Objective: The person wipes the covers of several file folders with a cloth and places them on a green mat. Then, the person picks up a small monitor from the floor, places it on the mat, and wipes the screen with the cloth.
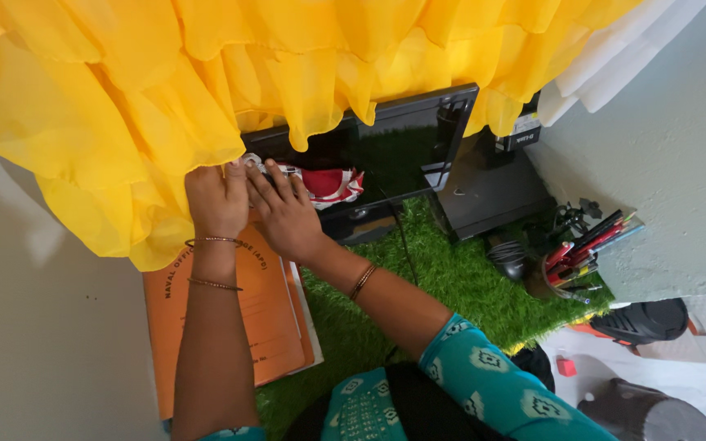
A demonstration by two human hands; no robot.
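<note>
- left hand [216, 198], centre-left of frame, fingers curled shut, pinching the edge of the yellow ruffled cloth [124, 98].
- right hand [283, 208] just beside it, touching, fingers half bent, pressing on a red-and-white packet [328, 184] at the cloth's hem.
- beneath: orange folders [267, 322] on green turf mat [459, 282] over the worktop.
- behind, centre: black monitor [406, 147], partly draped by cloth.
- lower right: pen holder [582, 253].
- risk, judged: a tug on the cloth could drag or tip the monitor; the packet could slip off.
</note>
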